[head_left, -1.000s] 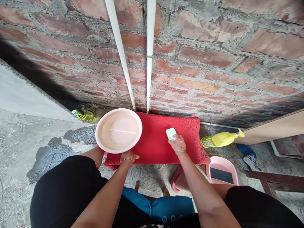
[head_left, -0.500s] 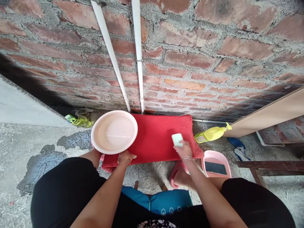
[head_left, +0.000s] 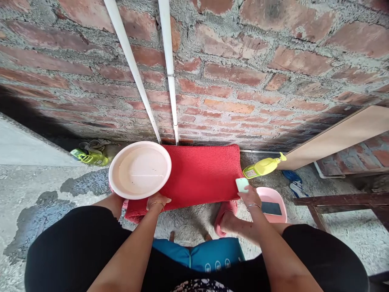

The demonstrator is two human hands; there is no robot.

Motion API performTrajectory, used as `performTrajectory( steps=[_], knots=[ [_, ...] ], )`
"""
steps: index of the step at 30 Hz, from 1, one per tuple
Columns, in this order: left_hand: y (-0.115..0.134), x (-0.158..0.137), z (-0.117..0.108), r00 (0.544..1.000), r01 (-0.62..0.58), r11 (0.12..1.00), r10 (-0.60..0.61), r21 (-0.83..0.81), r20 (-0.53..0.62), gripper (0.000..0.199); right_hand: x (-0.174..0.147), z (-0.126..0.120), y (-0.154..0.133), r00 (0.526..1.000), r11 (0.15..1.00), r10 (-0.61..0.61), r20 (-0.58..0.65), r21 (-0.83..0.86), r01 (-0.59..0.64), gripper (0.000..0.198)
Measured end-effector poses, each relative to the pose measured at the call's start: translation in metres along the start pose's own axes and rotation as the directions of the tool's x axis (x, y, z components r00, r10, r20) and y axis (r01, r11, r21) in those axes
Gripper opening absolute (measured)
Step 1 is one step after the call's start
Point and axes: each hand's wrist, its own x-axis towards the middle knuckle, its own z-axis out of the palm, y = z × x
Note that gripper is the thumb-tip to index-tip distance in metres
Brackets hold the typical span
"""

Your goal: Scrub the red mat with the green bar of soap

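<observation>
My right hand (head_left: 251, 197) is closed on a pale green bar of soap (head_left: 242, 185), over the right end of a red mat (head_left: 200, 172). The mat is thick and looks textured. Its near edge is gripped by my left hand (head_left: 157, 199), thumb lying on top and the other fingers mostly hidden. Just above that hand, a pale pink basin (head_left: 114, 178) rests over the mat's left end with clear water in it.
A yellow pump bottle (head_left: 263, 167) lies toward the right, near a pink tub (head_left: 282, 202) with a dark rectangular object (head_left: 271, 208). A green bottle (head_left: 92, 158) is at left. White pipes (head_left: 172, 93) run down the brick wall (head_left: 212, 81). Water wets the concrete floor at left.
My right hand has moved right with the soap, from over the mat to its right edge. My left hand keeps its place at the mat's near edge. The whole view has shifted slightly.
</observation>
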Motion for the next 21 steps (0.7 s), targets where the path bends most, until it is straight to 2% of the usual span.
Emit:
performTrajectory(
  steps=[2, 4, 6, 8, 10, 11, 13, 16, 18, 21],
  knots=[
    [-0.001, 0.001, 0.001, 1.0, 0.004, 1.0, -0.004, -0.01, 0.003, 0.084, 0.003, -0.01, 0.022, 0.987, 0.987, 0.162, -0.017, -0.002, -0.162, 0.045],
    [-0.002, 0.003, 0.001, 1.0, -0.002, 1.0, 0.002, -0.021, 0.009, 0.083, -0.002, -0.009, 0.024, 0.973, 0.973, 0.228, -0.031, 0.035, -0.227, 0.046],
    [-0.003, 0.004, 0.002, 1.0, -0.008, 1.0, 0.009, -0.03, 0.011, 0.083, -0.014, 0.004, 0.009, 0.991, 0.988, 0.13, -0.042, 0.094, -0.125, 0.044],
    [-0.004, 0.007, 0.003, 1.0, -0.01, 1.0, 0.01, -0.028, 0.006, 0.084, -0.029, 0.023, -0.016, 0.997, 0.988, -0.076, -0.034, 0.132, 0.08, 0.039],
    [-0.004, 0.01, 0.005, 1.0, -0.023, 0.999, 0.023, -0.024, -0.005, 0.085, -0.043, 0.041, -0.038, 0.96, 0.953, -0.279, -0.002, 0.126, 0.277, 0.035],
    [-0.005, 0.012, 0.006, 0.999, -0.032, 0.999, 0.032, -0.025, -0.008, 0.085, -0.049, 0.046, -0.045, 0.94, 0.935, -0.341, 0.021, 0.109, 0.336, 0.034],
    [-0.006, 0.016, 0.007, 0.999, -0.048, 0.998, 0.047, -0.028, -0.015, 0.082, -0.053, 0.048, -0.047, 0.926, 0.926, -0.374, 0.052, 0.072, 0.37, 0.031],
    [-0.007, 0.02, 0.008, 0.997, -0.07, 0.998, 0.07, -0.004, -0.021, 0.076, -0.045, 0.034, -0.021, 0.962, 0.962, -0.272, 0.034, 0.028, 0.271, 0.03],
    [-0.007, 0.021, 0.008, 0.996, -0.091, 0.996, 0.092, 0.021, -0.018, 0.073, -0.035, 0.021, 0.005, 0.991, 0.992, -0.13, 0.022, -0.009, 0.13, 0.032],
    [-0.007, 0.019, 0.008, 0.995, -0.098, 0.995, 0.098, 0.03, -0.008, 0.072, -0.022, 0.008, 0.029, 0.998, 0.998, 0.059, -0.005, -0.037, -0.059, 0.035]
  ],
)
